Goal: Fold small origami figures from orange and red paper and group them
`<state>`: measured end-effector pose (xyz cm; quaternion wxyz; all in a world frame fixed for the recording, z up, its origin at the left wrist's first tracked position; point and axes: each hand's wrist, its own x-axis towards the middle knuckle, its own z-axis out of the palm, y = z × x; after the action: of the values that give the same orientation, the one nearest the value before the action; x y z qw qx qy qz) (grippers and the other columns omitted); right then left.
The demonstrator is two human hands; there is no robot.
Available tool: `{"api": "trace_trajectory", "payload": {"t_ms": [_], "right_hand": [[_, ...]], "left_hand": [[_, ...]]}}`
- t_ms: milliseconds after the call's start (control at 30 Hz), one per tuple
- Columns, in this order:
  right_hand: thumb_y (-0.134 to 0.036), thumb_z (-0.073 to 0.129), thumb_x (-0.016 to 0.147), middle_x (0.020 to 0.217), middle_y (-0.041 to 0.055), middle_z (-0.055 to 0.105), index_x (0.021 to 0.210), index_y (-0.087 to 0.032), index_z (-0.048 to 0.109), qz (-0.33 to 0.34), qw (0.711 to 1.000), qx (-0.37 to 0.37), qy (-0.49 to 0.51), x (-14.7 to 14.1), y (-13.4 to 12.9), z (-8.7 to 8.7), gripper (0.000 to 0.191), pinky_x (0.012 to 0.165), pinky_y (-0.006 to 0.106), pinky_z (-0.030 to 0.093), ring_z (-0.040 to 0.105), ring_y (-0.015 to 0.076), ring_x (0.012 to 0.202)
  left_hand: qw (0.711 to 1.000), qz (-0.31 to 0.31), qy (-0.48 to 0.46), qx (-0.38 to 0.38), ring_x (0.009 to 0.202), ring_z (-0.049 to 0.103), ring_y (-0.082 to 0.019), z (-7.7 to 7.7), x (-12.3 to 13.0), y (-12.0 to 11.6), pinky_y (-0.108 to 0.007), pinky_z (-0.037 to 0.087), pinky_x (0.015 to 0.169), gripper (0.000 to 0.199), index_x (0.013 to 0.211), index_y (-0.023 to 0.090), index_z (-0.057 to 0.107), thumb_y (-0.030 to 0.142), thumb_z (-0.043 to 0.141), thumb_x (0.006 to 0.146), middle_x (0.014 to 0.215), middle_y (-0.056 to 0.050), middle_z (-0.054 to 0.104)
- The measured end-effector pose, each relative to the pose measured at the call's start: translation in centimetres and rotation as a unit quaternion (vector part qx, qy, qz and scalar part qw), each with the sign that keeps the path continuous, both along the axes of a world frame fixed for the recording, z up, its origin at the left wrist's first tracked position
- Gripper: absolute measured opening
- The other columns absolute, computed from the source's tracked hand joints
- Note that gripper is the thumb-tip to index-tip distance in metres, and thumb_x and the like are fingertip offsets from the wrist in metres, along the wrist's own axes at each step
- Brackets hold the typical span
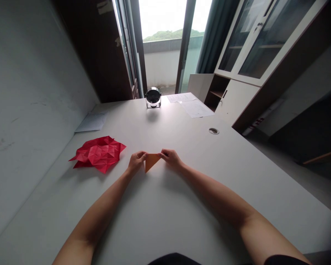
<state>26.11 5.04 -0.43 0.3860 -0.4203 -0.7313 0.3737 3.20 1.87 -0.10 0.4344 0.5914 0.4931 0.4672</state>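
An orange paper triangle (151, 162) hangs between my two hands, its long point directed down and to the left. My left hand (137, 160) pinches its upper left corner between thumb and fingers. At the upper right corner, my right hand (169, 157) closes on the paper with thumb and curled fingers. Off to the left lies a sheet of red paper (100, 152) covered in crossing creases, with pointed edges raised from the tabletop.
The white table (165, 217) stretches under both arms. A round black device on a metal stand (153, 97) stands at its far edge. White sheets (195, 107) lie at the back right, another paper (91, 122) at the back left. A cable hole (213, 131) is at the right.
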Motion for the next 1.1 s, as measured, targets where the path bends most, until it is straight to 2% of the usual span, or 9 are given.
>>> {"api": "trace_trajectory", "payload": {"t_ms": [333,533,667,900,1100], "right_hand": [[-0.064,0.055,0.086,0.057,-0.0040,0.038,0.062,-0.020,0.049,-0.011,0.995,-0.063,0.072,0.4,-0.2,-0.7,0.051,0.050,0.025,0.024,0.031,0.0104,0.055],[-0.065,0.057,0.086,0.055,-0.0044,0.040,0.062,-0.020,0.049,-0.011,0.993,-0.078,0.088,0.7,-0.2,-0.5,0.051,0.050,0.026,0.024,0.032,0.0102,0.053],[-0.064,0.058,0.087,0.054,-0.0045,0.040,0.062,-0.020,0.049,-0.005,0.993,-0.081,0.091,0.9,-0.5,-0.4,0.051,0.050,0.026,0.023,0.032,0.0099,0.052],[-0.064,0.059,0.086,0.053,-0.0047,0.040,0.062,-0.020,0.047,-0.025,0.989,-0.081,0.118,1.2,-1.2,-0.5,0.051,0.050,0.026,0.023,0.032,0.0098,0.052],[-0.066,0.060,0.084,0.055,-0.0047,0.040,0.062,-0.020,0.049,-0.024,0.990,-0.075,0.117,0.9,-1.2,-0.6,0.052,0.050,0.026,0.022,0.031,0.0098,0.053]], "left_hand": [[1.000,-0.006,0.019,0.011,0.079,0.067,-0.019,0.6,0.2,-0.6,-0.029,0.054,0.075,0.036,0.090,0.017,0.074,0.052,0.064,0.087,0.085,-0.005,0.074],[0.998,-0.010,0.047,0.043,0.078,0.068,-0.019,1.0,0.1,-1.2,-0.028,0.053,0.072,0.033,0.090,0.018,0.075,0.049,0.063,0.089,0.083,-0.005,0.074],[0.997,-0.003,0.060,0.054,0.076,0.069,-0.019,1.1,0.3,-1.5,-0.028,0.053,0.071,0.033,0.088,0.019,0.075,0.050,0.063,0.089,0.083,-0.005,0.075],[0.997,-0.031,0.049,0.042,0.075,0.070,-0.019,0.9,0.4,-2.1,-0.029,0.054,0.073,0.031,0.091,0.018,0.073,0.046,0.063,0.090,0.078,-0.004,0.074],[0.995,-0.020,0.080,0.048,0.075,0.071,-0.018,1.0,0.2,-1.9,-0.028,0.054,0.072,0.031,0.091,0.018,0.073,0.046,0.060,0.091,0.080,-0.004,0.075]]}}
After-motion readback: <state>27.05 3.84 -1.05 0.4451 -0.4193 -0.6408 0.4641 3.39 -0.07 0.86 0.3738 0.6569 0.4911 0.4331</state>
